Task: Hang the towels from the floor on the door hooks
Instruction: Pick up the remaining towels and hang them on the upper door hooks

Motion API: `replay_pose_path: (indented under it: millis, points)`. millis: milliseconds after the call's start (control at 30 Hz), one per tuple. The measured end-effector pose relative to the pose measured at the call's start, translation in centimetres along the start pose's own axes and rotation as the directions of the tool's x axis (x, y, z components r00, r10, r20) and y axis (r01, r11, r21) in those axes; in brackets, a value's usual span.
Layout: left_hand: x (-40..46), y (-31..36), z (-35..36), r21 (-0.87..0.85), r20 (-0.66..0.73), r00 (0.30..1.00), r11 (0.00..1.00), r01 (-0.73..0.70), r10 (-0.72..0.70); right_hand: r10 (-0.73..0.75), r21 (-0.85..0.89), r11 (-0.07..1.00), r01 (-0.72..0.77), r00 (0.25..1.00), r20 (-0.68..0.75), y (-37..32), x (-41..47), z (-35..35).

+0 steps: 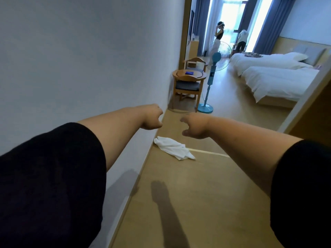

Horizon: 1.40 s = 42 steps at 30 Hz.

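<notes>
My left hand (152, 118) is fisted, right hand (194, 127) loosely curled, both empty above the towel (172, 147); a partial grab risks trailing cloth underfoot.

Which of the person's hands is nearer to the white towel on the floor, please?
Neither clearly. The left hand and right hand both hover above the white towel, one to each side, neither touching.

We hold our left hand (152, 117) and right hand (194, 127) out empty, fingers curled, above a crumpled white towel (173, 147) lying on the floor (197, 194) at six o'clock of them.
</notes>
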<state>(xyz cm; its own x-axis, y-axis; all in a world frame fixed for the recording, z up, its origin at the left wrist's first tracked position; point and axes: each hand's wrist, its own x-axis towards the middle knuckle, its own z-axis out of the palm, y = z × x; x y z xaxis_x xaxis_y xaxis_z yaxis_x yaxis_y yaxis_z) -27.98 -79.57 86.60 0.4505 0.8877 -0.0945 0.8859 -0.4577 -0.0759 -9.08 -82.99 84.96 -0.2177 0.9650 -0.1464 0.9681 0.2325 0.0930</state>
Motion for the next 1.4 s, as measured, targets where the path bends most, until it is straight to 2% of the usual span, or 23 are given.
replay_pose_path:
  millis: [200, 533, 767, 1000, 1167, 1400]
  points:
    - [8.8, 1.3, 0.4, -0.052, 0.032, 0.999, 0.998, 0.026, -0.025, -0.075, -0.008, 0.997, 0.076, 0.995, 0.066, 5.7, 7.6, 0.7]
    - [20.9, -0.3, 3.8, -0.059, 0.128, 0.992, 0.998, 0.003, 0.004, -0.083, 0.077, 0.994, 0.071, 0.982, 0.167, 12.0, 18.7, 4.6]
    - [32.5, -3.6, 6.9, -0.058, 0.148, 0.985, 0.995, -0.078, 0.086, -0.050, 0.067, 0.997, 0.036, 0.977, 0.206, 15.9, 29.3, 7.1]
    - [45.6, -9.8, 7.2, -0.059, 0.147, 0.977, 0.987, -0.149, 0.156, 0.024, 0.079, 0.996, -0.041, 0.978, 0.207, 19.1, 42.3, 7.1]
    - [52.8, -12.9, 9.0, -0.086, 0.208, 0.959, 0.980, -0.179, 0.193, 0.061, 0.116, 0.989, -0.093, 0.967, 0.249, 21.0, 48.9, 7.8]
    - [62.1, -14.9, 12.1, -0.148, 0.221, 0.954, 0.973, -0.175, 0.205, 0.021, 0.161, 0.984, -0.070, 0.957, 0.291, 25.0, 57.6, 9.8]
